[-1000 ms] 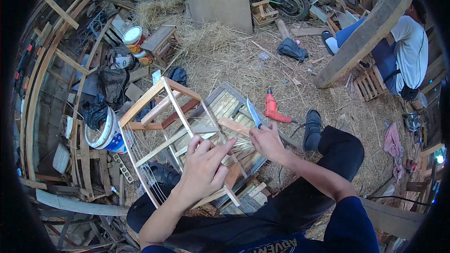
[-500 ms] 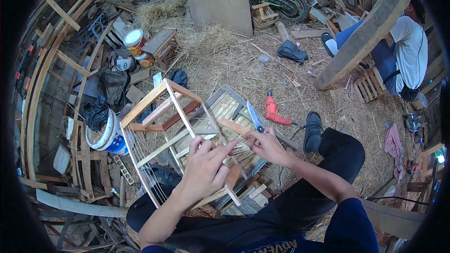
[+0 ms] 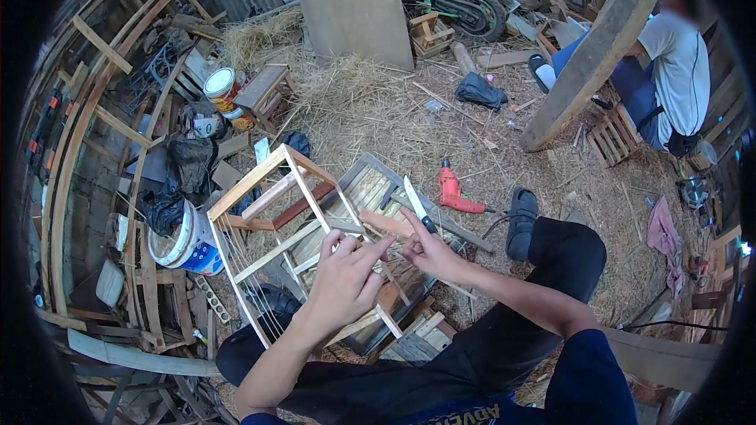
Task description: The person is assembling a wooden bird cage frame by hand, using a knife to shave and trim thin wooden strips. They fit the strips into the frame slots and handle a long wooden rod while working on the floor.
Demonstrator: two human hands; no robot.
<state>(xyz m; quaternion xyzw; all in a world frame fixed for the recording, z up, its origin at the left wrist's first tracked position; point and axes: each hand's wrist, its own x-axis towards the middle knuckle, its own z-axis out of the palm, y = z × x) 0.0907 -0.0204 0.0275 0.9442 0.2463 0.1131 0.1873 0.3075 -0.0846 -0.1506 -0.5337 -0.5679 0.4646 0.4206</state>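
Note:
A light wooden frame (image 3: 246,183) leans over my lap, thin pale strings (image 3: 256,303) stretched along its left side. My left hand (image 3: 346,277) is over the frame's near rails, fingers bent and index reaching right. Close by on the right, my right hand (image 3: 433,258) has its index finger extended and the others curled. Whatever is between the fingers of either hand is too thin or hidden to make out. Just beyond my right hand a knife (image 3: 417,203) lies on the low wooden table (image 3: 366,169), beside a flat wood strip (image 3: 386,223).
A red power drill (image 3: 455,190) lies on the straw-covered ground past the table. White bucket (image 3: 185,240) and scrap wood stand left. A slanted post (image 3: 598,55) rises at right, a seated person (image 3: 673,71) behind it. A motorbike (image 3: 465,4) is at the back.
My right index finger has straightened toward the upper left, where the fingers were pinched before. The left hand keeps nearly the same pose. The whole view has shifted slightly.

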